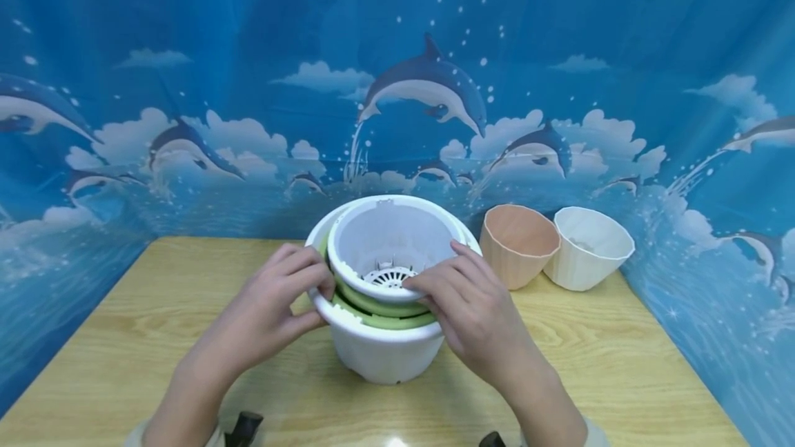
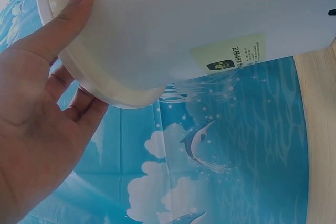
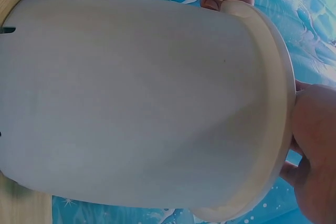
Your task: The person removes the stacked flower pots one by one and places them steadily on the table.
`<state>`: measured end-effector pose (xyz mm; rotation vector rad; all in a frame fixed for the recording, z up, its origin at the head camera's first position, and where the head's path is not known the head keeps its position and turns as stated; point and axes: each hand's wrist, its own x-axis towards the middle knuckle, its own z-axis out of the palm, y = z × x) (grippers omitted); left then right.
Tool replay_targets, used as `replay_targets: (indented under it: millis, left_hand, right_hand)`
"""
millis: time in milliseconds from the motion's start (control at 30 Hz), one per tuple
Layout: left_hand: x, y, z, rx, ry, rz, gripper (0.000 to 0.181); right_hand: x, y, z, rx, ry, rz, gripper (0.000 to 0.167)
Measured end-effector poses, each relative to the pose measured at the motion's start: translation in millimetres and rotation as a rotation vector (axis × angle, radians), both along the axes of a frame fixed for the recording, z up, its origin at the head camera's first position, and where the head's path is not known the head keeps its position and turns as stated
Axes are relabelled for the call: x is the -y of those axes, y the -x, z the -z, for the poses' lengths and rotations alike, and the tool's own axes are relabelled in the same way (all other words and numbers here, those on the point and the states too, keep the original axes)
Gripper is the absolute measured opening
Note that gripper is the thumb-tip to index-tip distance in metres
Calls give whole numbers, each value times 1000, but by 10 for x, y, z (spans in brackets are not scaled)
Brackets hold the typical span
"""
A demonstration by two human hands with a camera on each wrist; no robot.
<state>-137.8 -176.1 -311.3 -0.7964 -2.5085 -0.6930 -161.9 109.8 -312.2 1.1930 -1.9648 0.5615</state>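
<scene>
A large white flowerpot (image 1: 385,357) stands on the table, with green pot rims (image 1: 397,323) nested inside it. Innermost sits a smaller white pot (image 1: 397,223) with a slotted drainage base. My left hand (image 1: 273,316) pinches the big pot's rim on its left side; in the left wrist view the thumb presses the outer wall, near a pale green label (image 2: 231,59). My right hand (image 1: 475,309) grips the inner white pot's rim at the front right. The right wrist view shows mostly the big pot's outer wall (image 3: 131,98), hiding the right fingertips.
Behind on the right, a terracotta-coloured pot (image 1: 518,247) and a cream-white pot (image 1: 590,247) stand side by side on the wooden table (image 1: 205,274). A blue dolphin-print curtain (image 1: 279,33) hangs around the back and sides.
</scene>
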Motion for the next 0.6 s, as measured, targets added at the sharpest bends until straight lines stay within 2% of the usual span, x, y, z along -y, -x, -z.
replay_targets:
  millis: [200, 433, 600]
  left_hand:
    - [3, 8, -7, 5, 1, -3, 38]
    - [2, 14, -10, 1, -1, -1, 39]
    - [5, 0, -4, 5, 1, -6, 38]
  right_hand:
    - [13, -7, 8, 2, 16, -4, 17]
    - [5, -26, -11, 53, 19, 12, 25]
    - [32, -29, -13, 16, 78, -1, 17]
